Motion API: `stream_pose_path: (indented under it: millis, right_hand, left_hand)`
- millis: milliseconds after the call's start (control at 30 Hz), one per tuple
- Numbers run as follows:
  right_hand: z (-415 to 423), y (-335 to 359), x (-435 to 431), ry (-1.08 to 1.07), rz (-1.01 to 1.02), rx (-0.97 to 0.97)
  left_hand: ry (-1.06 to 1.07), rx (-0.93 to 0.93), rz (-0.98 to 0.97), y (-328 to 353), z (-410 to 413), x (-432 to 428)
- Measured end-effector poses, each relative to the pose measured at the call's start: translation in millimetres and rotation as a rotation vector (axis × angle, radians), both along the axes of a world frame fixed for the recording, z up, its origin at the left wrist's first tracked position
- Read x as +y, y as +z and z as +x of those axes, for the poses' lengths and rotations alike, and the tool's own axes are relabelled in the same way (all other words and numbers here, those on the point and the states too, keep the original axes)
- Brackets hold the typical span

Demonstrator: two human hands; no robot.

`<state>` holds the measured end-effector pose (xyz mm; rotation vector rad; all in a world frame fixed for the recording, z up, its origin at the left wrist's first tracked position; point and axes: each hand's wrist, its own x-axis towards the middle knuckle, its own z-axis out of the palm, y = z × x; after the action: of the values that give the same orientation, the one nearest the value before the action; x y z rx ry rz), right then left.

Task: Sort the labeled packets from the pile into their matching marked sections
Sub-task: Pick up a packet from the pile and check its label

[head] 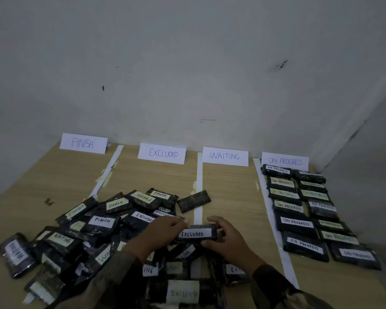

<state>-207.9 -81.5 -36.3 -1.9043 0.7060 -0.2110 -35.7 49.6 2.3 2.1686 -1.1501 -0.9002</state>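
Observation:
A black packet labelled EXCLUDED [196,233] is held between both hands above the pile. My left hand [163,230] pinches its left end and my right hand [225,239] grips its right end. The pile of packets [94,237] marked FINISH, WAITING and EXCLUDED spreads over the near left of the wooden table [232,197]. Four paper signs stand at the back: FINISH [83,143], EXCLUDED [162,153], WAITING [225,156], ON PROGRESS [285,161]. Several ON PROGRESS packets [296,224] lie in two columns in the rightmost section.
White paper strips [198,175] divide the table into sections. One unlabelled dark packet [194,200] lies across the strip between EXCLUDED and WAITING. A grey wall rises behind the signs and along the right side. The table's left edge slants at the far left.

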Motion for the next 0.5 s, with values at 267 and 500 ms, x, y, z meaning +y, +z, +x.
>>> stream_pose_path:
  millis: [267,500]
  right_hand:
    - [26,1,-7,0.049,-0.354,-0.043]
    - [65,11,-13,-0.059,-0.496,0.058]
  left_hand:
    - [-0.048,-0.083,0.002,-4,27,-5]
    - [0.006,-0.256,-0.131,-3,67,0]
